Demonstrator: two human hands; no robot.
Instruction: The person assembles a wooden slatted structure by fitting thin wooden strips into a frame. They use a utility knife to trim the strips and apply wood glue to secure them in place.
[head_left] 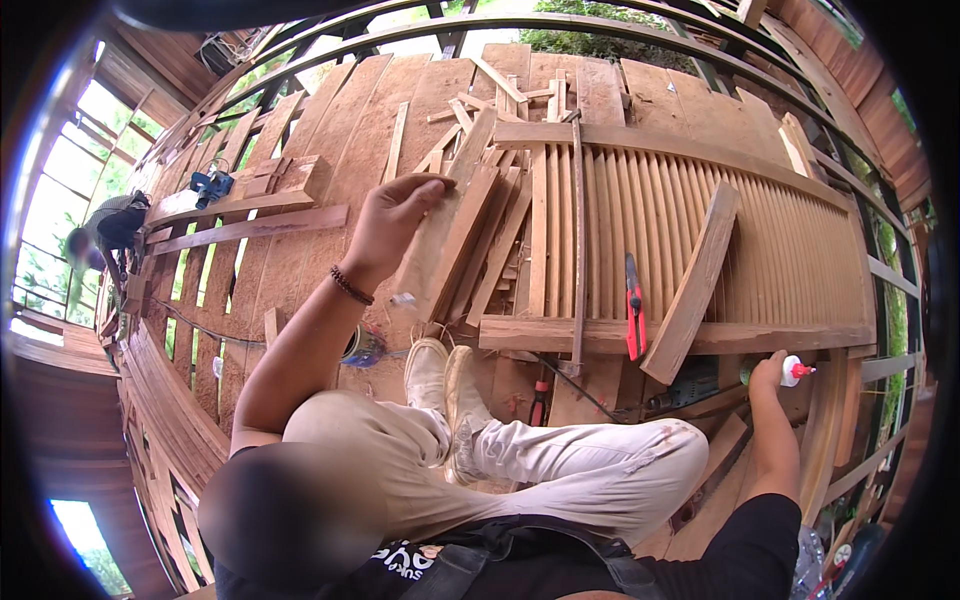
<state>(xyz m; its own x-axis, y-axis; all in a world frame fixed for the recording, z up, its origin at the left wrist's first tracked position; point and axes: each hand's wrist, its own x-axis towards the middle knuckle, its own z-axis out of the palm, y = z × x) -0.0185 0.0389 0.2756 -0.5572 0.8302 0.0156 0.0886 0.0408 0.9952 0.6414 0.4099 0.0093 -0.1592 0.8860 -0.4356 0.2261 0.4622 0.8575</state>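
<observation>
A louvred wooden panel (680,200) with many thin slats in a frame lies flat before me. My right hand (766,372) is closed round a white glue bottle (791,371) with a red cap, beside the panel's near right corner. My left hand (398,222) is raised over the boards left of the panel, fingers pinched together; a small dark bit shows at the fingertips, too small to name. On the panel lie a red-handled saw-like tool (635,318) and a loose wood block (695,285). A long bar clamp (577,250) spans the frame.
Loose wooden strips (478,240) are heaped left of the panel. By my legs are a red-and-black screwdriver (540,402), a dark green power tool (690,388) and a round tin (362,348). A blue power tool (211,188) and another person (110,225) are at far left.
</observation>
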